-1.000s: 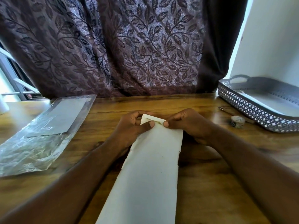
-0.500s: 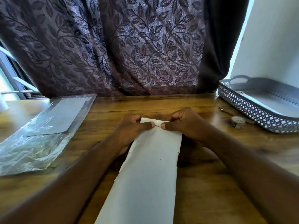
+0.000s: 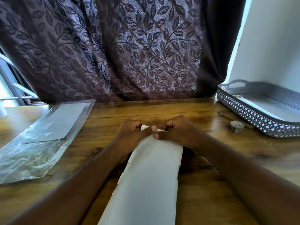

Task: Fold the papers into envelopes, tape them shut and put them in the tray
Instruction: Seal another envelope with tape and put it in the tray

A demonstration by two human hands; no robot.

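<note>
Paper (image 3: 149, 176): long white strip, flat on the desk (image 3: 162, 109), centred, running from the near edge of the frame out to the hands. Side edges ragged with small nicks. Far end sits between the two hands, with a small white corner showing between the fingers.

Left hand (image 3: 131, 135): fingers curled, thumb laid on top, pinching the paper's far left corner.
Right hand (image 3: 180, 132): same posture on the far right corner, fingers curled and thumb pressing down on the sheet. The thumb tips nearly meet at mid-width. Both forearms lie along the paper's sides.

Tray (image 3: 246, 112): grey lattice-walled with a handle, at the far right of the desk, well apart from the paper. Something white and flat lies in it; cannot tell what.
Tape roll (image 3: 236, 126): on the desk just beside the tray's near wall. Pen (image 3: 227, 115) lies next to it.

Clear plastic sleeve (image 3: 40, 137) with flat sheets inside is on the desk at left. Leaf-pattern curtain (image 3: 113, 54) hangs behind.
</note>
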